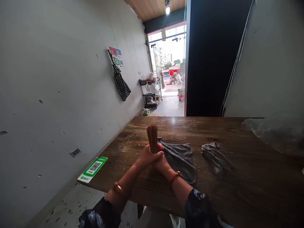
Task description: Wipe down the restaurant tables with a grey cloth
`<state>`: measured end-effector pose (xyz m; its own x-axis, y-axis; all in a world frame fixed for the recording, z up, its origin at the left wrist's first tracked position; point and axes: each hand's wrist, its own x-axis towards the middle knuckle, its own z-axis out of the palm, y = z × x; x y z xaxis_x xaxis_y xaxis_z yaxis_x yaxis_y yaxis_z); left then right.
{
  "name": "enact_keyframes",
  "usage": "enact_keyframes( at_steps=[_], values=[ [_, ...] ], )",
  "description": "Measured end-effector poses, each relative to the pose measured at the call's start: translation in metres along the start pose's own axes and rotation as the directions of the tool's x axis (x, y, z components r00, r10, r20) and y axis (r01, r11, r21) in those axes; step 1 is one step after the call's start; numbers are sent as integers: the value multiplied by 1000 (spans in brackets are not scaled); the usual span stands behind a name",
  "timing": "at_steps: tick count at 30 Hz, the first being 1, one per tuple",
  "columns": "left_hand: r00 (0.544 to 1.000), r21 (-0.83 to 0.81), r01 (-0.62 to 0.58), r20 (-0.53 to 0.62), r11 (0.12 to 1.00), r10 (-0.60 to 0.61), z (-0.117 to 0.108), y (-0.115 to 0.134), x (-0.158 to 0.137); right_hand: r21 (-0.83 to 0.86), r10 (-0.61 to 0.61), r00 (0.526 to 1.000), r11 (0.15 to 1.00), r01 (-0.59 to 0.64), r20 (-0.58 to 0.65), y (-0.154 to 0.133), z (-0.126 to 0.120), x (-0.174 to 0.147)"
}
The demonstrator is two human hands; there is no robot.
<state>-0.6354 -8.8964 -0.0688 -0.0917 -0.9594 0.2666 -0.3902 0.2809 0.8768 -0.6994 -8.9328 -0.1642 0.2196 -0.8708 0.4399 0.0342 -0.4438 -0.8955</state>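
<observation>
An upright bundle of thin brown chopsticks (152,136) stands above the wooden table, its tips fanned slightly at the top. My left hand (147,157) is wrapped round the bundle from the left. From the other side my right hand (162,162) closes on it too, its fingers partly behind the left hand. The lower ends of the chopsticks are hidden by my hands. Just right of them, a grey cloth (181,158) lies spread on the table (133,148). A second grey cloth (216,155) is crumpled farther right.
A green-and-white QR code card (93,170) lies at the table's left corner. Clear plastic sheeting (277,133) is at the right. Beyond the table stand a cart (150,91) with bags and a bucket (180,95). A checked apron (121,83) hangs on the left wall.
</observation>
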Motion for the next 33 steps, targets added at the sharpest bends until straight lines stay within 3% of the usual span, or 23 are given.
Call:
enact_keyframes(
  at_steps=[7, 11, 13, 15, 17, 19, 20, 22, 24, 25, 29, 33],
  values=[
    [997, -66, 72, -37, 995, -74, -7, -24, -15, -36, 6, 990, 999, -1, 138, -6, -2, -7],
    [997, -191, 47, -57, 980, -59, -15, -29, -11, -36, 36, 977, 999, -29, 208, -20, -11, -11],
    [989, -260, 75, -107, 963, -106, -20, -28, -2, -16, 15, 971, 1000, -11, 237, -23, -16, -9],
    [972, -436, 96, -154, 895, -180, -24, -27, 13, -43, -12, 974, 999, 22, 226, -19, -21, -4],
    [945, -654, 78, -192, 752, -265, -27, -29, 31, -123, -7, 992, 992, 23, 125, -10, -30, 4],
    [911, -773, 43, -230, 633, -342, -28, -33, 48, -232, 41, 995, 971, -62, -90, 2, -42, 14],
    [897, -794, 33, -244, 607, -368, -27, -37, 55, -273, 68, 971, 953, -131, -230, 8, -49, 20],
    [888, -811, 32, -245, 584, -390, -25, -46, 64, -279, 99, 872, 925, -258, -480, 16, -64, 29],
    [894, -829, 50, -212, 558, -395, -21, -56, 67, -198, 116, 799, 939, -282, -591, 20, -73, 35],
    [897, -840, 57, -194, 539, -397, -19, -60, 66, -153, 119, 795, 954, -258, -595, 20, -74, 36],
    [906, -892, 65, -135, 448, -402, -16, -68, 61, -60, 123, 890, 984, -165, -440, 11, -61, 31],
    [908, -931, 52, -106, 362, -404, -21, -70, 57, 8, 204, 933, 977, -211, -295, -3, -45, 22]
  ],
)
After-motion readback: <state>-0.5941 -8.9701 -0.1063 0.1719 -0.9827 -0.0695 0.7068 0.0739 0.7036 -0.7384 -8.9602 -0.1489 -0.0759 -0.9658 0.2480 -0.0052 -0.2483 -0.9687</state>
